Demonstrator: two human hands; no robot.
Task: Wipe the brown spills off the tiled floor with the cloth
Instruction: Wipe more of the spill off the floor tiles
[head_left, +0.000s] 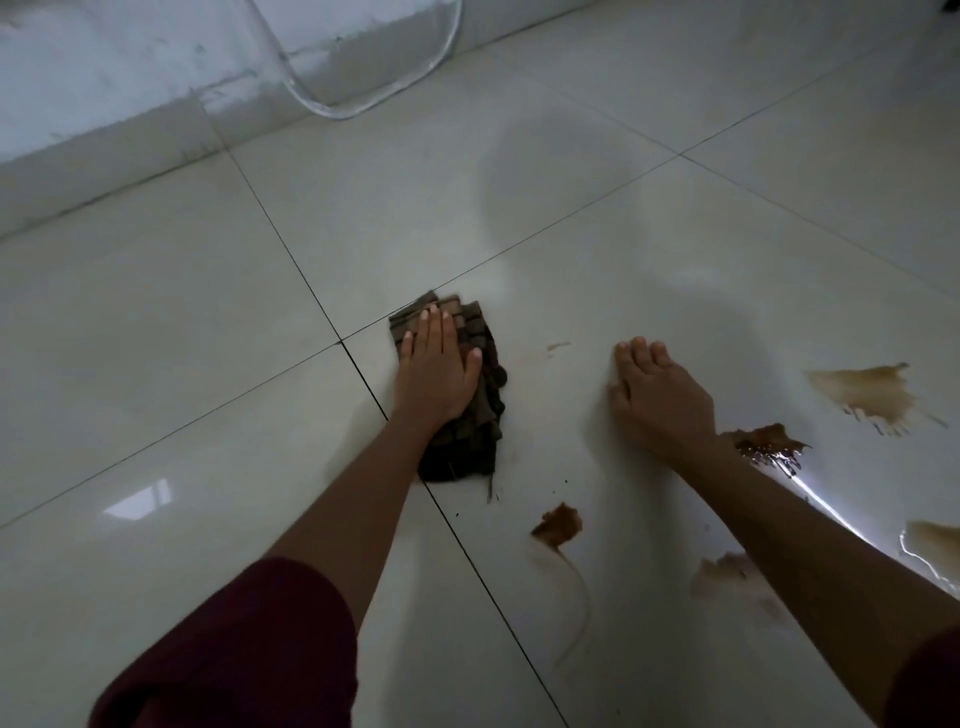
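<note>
Two bare hands on a tiled floor (182, 312), left hand (435, 374) flat on a soft brown cloth (475, 410).
Fingers splayed, gripping nothing; right hand (660, 400) braces, spills (558, 526) at five o'clock. Limp, probably damp cloth: press mid-fold.

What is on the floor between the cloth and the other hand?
In the head view, mostly bare tile separates the cloth from the right hand; only one small faint brown smear lies there, nearer the fingertips' level.
</note>
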